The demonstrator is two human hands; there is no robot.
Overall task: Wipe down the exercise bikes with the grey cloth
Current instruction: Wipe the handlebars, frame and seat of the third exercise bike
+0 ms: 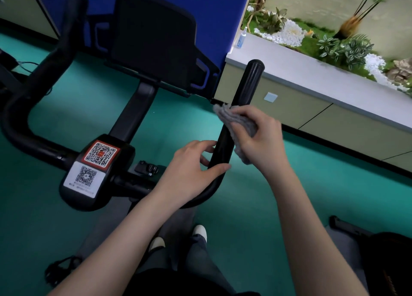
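at six o'clock, nearest the camera, two pale shoes point(178, 237) stand on the green floor point(256, 206). just above them the left hand point(196, 164) curls round the bend of the right handlebar point(244, 93) of the exercise bike point(133, 115), thumb on the near side, fingers behind the bar. at two o'clock from it the right hand point(260, 137) grips the folded grey cloth point(234, 124) and presses it against the same bar, higher up; the cloth covers the bar's right side and hangs a little below the palm. at nine o'clock from the left hand sits the centre housing point(98, 162) with two qr stickers. the left handlebar point(44, 73) rises toward eleven o'clock. the dark screen point(153, 39) stands at twelve, before a blue partition point(211, 10). far off at one o'clock a spray bottle point(242, 37) stands on a grey counter point(301, 68) beside a planter point(312, 33).
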